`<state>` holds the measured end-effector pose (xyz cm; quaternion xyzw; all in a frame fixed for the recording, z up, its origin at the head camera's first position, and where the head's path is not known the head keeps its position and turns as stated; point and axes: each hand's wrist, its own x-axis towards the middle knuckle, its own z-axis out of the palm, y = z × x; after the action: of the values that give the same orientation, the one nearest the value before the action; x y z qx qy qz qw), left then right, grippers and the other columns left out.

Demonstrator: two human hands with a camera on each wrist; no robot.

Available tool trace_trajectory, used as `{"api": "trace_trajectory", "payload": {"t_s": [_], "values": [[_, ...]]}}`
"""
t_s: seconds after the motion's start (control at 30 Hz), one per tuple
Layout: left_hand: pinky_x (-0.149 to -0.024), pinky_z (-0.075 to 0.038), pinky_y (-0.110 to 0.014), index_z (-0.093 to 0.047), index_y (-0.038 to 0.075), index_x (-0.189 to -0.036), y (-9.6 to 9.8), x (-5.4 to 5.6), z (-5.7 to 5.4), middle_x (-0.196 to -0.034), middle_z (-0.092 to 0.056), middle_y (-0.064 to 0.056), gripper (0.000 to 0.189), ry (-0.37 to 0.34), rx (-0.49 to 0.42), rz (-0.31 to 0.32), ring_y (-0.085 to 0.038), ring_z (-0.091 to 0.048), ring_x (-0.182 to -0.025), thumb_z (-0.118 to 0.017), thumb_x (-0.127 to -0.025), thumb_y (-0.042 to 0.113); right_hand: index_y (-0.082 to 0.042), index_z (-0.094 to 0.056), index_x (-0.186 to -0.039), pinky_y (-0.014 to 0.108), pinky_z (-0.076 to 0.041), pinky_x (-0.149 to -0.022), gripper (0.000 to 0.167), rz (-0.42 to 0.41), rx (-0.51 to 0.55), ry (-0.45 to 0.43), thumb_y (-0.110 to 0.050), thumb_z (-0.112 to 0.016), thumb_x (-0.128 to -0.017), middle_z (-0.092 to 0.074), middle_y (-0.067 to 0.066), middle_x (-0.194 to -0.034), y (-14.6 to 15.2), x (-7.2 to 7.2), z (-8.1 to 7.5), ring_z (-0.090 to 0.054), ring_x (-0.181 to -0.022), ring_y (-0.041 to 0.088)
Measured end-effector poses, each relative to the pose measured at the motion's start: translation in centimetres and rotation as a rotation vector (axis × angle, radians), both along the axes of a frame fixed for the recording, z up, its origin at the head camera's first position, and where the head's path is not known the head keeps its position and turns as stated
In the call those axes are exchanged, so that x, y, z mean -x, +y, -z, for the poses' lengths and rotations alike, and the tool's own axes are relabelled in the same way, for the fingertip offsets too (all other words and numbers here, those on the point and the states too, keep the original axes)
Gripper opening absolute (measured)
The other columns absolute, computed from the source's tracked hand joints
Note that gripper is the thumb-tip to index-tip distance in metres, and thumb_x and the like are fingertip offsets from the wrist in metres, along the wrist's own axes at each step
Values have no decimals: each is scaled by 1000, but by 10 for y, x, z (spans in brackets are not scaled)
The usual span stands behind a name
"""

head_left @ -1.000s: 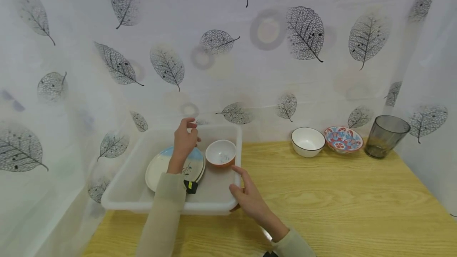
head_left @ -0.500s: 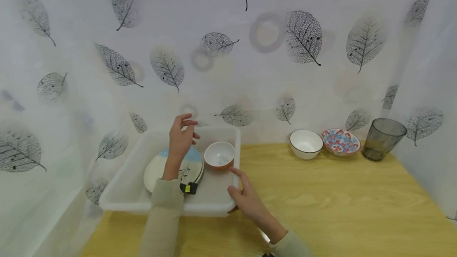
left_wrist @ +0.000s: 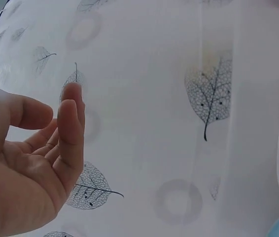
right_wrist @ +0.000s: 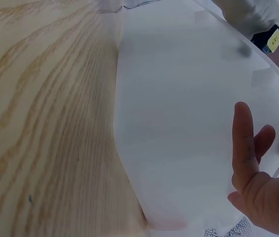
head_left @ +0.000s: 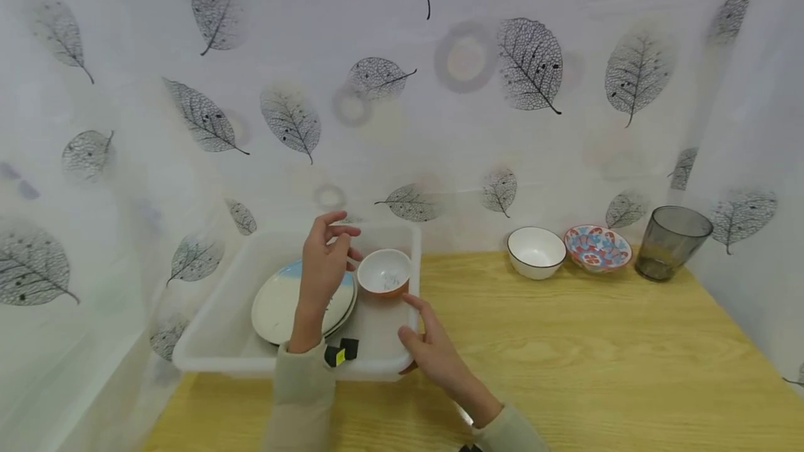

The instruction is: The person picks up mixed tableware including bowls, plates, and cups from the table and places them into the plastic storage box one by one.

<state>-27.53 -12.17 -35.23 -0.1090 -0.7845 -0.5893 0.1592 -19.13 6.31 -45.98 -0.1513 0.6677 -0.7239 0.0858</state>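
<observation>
My left hand (head_left: 322, 267) hovers over a white plastic basin (head_left: 213, 347), its fingers loosely bent with nothing between them. In the left wrist view the same hand (left_wrist: 26, 163) shows an empty gap between thumb and fingers. Beneath it lie stacked cream plates (head_left: 276, 309) with a blue edge, partly covered by the hand and wrist. A small bowl (head_left: 384, 273), white inside and orange outside, sits to their right in the basin. My right hand (head_left: 433, 347) holds the basin's right front rim, with fingers (right_wrist: 243, 143) along its outer wall.
On the wooden table (head_left: 565, 354), a white dark-rimmed bowl (head_left: 536, 251), a red-and-blue patterned bowl (head_left: 598, 248) and a grey glass tumbler (head_left: 673, 243) stand at the back right. A leaf-print curtain (head_left: 402, 138) hangs behind and at both sides.
My left hand has dipped slightly and shifted right, bringing its fingertips closer to the orange bowl. My right hand stays on the basin rim.
</observation>
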Motion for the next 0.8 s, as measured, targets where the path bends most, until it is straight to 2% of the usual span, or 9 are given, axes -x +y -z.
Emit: {"api": "trace_trajectory", "payload": {"t_s": [0.17,0.3,0.47,0.6,0.8], "values": [[-55,-54,-28,-50,13,-134,4,-11,0,-110,-67,-15,34,20,-47,-19,-26,-66,-67,-45,-101,9,-9,-24,-153,55,-57,-63,54,-2,-5,-9,-11,-47,-104,-60,22,-106,0,-2,1,-67,-73,21],[-55,-53,-27,-51,13,-134,6,-17,-3,-106,-68,-13,34,83,-47,-27,-23,-65,-65,-45,-101,6,-10,-24,-153,55,-57,-64,55,-10,-8,-14,-11,-47,-104,-63,19,-100,0,-2,1,-67,-73,21],[-54,-53,-27,-52,13,-134,12,-26,-6,-104,-67,-16,36,160,-61,13,-19,-64,-63,-45,-101,2,-10,-23,-153,57,-57,-65,54,-19,-9,-14,-11,-46,-104,-65,18,-99,0,-2,0,-68,-74,22],[-54,-52,-27,-51,13,-135,20,-35,-4,-103,-67,-16,37,163,-48,32,-20,-63,-63,-45,-100,1,-11,-22,-154,53,-58,-65,55,-20,-10,-17,-12,-46,-105,-64,22,-104,1,-1,-1,-68,-77,23],[-53,-53,-27,-51,11,-135,31,-41,6,-102,-67,-15,36,150,-41,47,-24,-63,-64,-46,-101,1,-12,-21,-154,46,-59,-65,54,-21,-11,-23,-14,-45,-105,-58,28,-117,2,0,-1,-69,-80,24]]}}
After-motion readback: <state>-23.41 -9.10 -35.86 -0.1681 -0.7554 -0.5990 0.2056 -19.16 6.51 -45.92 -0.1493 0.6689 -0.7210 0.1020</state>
